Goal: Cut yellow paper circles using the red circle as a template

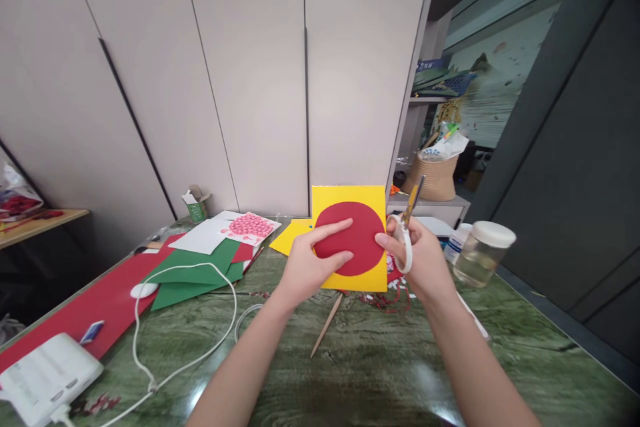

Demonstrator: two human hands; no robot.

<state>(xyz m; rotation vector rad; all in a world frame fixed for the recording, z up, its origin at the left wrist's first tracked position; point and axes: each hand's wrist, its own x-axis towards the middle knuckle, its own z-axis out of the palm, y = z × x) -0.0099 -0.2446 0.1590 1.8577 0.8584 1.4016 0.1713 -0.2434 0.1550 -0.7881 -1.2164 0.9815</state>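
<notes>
Upright in front of me is a yellow sheet of paper point(327, 195) with a red paper circle point(365, 233) lying against its face. My left hand point(310, 260) grips both from the left, thumb and index finger spread over the red circle; its other fingers are hidden behind the sheet. At the right edge of the circle, the thumb of my right hand point(425, 253) presses the paper. White-handled scissors point(407, 247) hang on that same hand, blades pointing up and away from the paper.
A wooden stick point(327, 325) lies on the green table point(380, 373). To the right stand a lidded jar point(479, 257) and a white bottle point(456, 243). Leftward are green paper point(200, 273), red paper point(60, 320), a white power bank point(47, 377) with a looped cable point(200, 360), and a pink-patterned sheet point(250, 227).
</notes>
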